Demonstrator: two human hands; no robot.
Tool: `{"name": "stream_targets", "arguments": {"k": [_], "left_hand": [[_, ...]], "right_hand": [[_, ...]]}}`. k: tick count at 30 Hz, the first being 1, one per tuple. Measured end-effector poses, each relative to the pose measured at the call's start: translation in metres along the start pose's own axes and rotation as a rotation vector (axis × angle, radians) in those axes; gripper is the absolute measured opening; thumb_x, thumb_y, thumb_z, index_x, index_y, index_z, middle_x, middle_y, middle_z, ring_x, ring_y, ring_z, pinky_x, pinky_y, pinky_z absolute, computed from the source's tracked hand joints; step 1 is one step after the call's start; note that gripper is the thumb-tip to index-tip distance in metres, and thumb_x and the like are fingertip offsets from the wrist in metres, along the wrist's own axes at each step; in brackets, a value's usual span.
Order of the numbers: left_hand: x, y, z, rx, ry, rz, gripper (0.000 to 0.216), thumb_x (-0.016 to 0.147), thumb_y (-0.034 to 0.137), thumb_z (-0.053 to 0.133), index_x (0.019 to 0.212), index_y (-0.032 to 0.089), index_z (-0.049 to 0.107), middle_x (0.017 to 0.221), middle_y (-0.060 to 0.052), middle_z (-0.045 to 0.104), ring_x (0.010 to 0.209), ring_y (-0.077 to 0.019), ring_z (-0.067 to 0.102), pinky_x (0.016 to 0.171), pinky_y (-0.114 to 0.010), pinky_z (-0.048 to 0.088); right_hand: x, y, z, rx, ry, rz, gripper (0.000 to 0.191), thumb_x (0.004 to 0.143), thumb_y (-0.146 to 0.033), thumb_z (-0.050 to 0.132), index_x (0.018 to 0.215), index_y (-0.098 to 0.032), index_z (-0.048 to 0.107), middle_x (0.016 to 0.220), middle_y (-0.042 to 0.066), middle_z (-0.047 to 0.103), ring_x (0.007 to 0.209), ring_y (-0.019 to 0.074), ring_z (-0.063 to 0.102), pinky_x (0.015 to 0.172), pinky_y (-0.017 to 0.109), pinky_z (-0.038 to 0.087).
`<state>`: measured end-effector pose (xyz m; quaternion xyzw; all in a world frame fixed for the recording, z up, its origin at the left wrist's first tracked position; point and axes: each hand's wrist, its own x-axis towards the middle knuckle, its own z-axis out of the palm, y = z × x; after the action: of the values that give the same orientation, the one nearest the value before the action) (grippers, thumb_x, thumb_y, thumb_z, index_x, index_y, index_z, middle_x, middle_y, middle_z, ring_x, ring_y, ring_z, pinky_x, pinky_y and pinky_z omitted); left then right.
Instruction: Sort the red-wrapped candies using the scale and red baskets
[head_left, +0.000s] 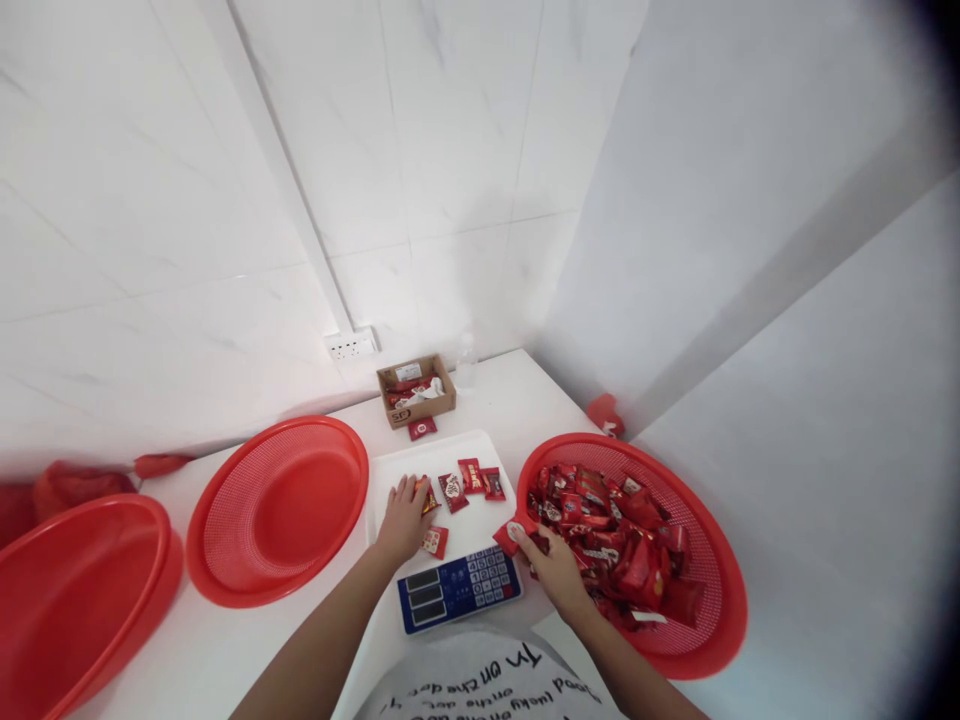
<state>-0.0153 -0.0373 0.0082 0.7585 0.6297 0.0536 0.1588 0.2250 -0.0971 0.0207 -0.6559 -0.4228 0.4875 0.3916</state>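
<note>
My left hand (403,518) is over the left side of the white scale pan (480,449), its fingers closed on a small red-and-yellow wrapped snack packet (429,500) that they partly cover. Just below it lies another red packet (435,542). Farther right on the pan are several more, among them a dark red packet (453,492) and a bright red packet (471,475). Between the pan and the filled basket, my right hand (556,566) pinches a red snack packet (515,533). The scale's blue keypad panel (459,590) faces me; I cannot read its displays.
A red mesh basket (724,590) heaped with red packets stands right. Two red baskets stand left: a round one (281,510) and another (82,620) at the edge. Behind the pan are a cardboard box (424,408), a loose packet (422,428) and a clear bottle (466,365).
</note>
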Motion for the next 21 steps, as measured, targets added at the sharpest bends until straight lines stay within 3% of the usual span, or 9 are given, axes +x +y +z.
{"name": "stream_targets", "arguments": {"k": [3, 7, 12, 14, 16, 21], "left_hand": [[0.008, 0.001, -0.003, 0.002, 0.028, 0.019, 0.046, 0.078, 0.021, 0.051, 0.124, 0.02, 0.047, 0.122, -0.01, 0.051, 0.115, -0.0234, 0.046, 0.099, -0.039, 0.031], [0.008, -0.012, -0.021, 0.01, 0.118, -0.03, 0.043, 0.08, 0.027, 0.049, 0.123, 0.02, 0.046, 0.114, -0.009, 0.053, 0.1, -0.0213, 0.052, 0.088, -0.033, 0.04], [0.006, -0.045, -0.053, 0.095, 0.404, -0.233, 0.043, 0.085, 0.03, 0.041, 0.124, 0.013, 0.044, 0.126, -0.016, 0.044, 0.118, -0.0293, 0.04, 0.098, -0.044, 0.032], [0.003, -0.049, -0.055, 0.131, 0.451, -0.239, 0.042, 0.085, 0.032, 0.041, 0.122, 0.013, 0.046, 0.132, -0.017, 0.04, 0.125, -0.031, 0.033, 0.103, -0.047, 0.027], [-0.004, -0.043, -0.047, 0.096, 0.342, -0.136, 0.043, 0.085, 0.033, 0.04, 0.123, 0.013, 0.046, 0.133, -0.015, 0.043, 0.128, -0.0291, 0.031, 0.105, -0.046, 0.025], [-0.028, -0.004, -0.009, -0.032, -0.115, 0.229, 0.047, 0.08, 0.022, 0.047, 0.127, 0.02, 0.044, 0.136, -0.008, 0.044, 0.132, -0.0245, 0.027, 0.107, -0.045, 0.024]], "right_hand": [[-0.001, -0.001, 0.001, 0.005, 0.006, 0.007, 0.04, 0.065, -0.056, 0.059, 0.073, -0.016, 0.063, 0.067, 0.004, 0.066, 0.058, 0.0189, 0.058, 0.043, 0.025, 0.042], [-0.002, -0.004, 0.001, 0.01, 0.018, 0.014, 0.042, 0.064, -0.057, 0.059, 0.071, -0.017, 0.062, 0.065, 0.004, 0.066, 0.057, 0.0188, 0.058, 0.042, 0.024, 0.041], [0.0, -0.001, 0.001, 0.027, 0.013, 0.012, 0.043, 0.064, -0.058, 0.059, 0.074, -0.017, 0.063, 0.062, 0.002, 0.064, 0.054, 0.0176, 0.056, 0.042, 0.025, 0.041], [0.0, -0.001, 0.001, 0.02, 0.01, 0.021, 0.042, 0.063, -0.058, 0.059, 0.072, -0.017, 0.062, 0.06, 0.002, 0.063, 0.053, 0.017, 0.055, 0.043, 0.025, 0.041], [0.0, -0.002, 0.001, 0.008, 0.01, 0.04, 0.042, 0.063, -0.058, 0.059, 0.07, -0.017, 0.061, 0.057, 0.001, 0.06, 0.053, 0.0163, 0.054, 0.042, 0.024, 0.041], [-0.002, -0.008, 0.001, 0.009, 0.017, 0.052, 0.041, 0.064, -0.057, 0.059, 0.069, -0.017, 0.06, 0.056, 0.001, 0.06, 0.053, 0.0163, 0.054, 0.042, 0.024, 0.042]]}}
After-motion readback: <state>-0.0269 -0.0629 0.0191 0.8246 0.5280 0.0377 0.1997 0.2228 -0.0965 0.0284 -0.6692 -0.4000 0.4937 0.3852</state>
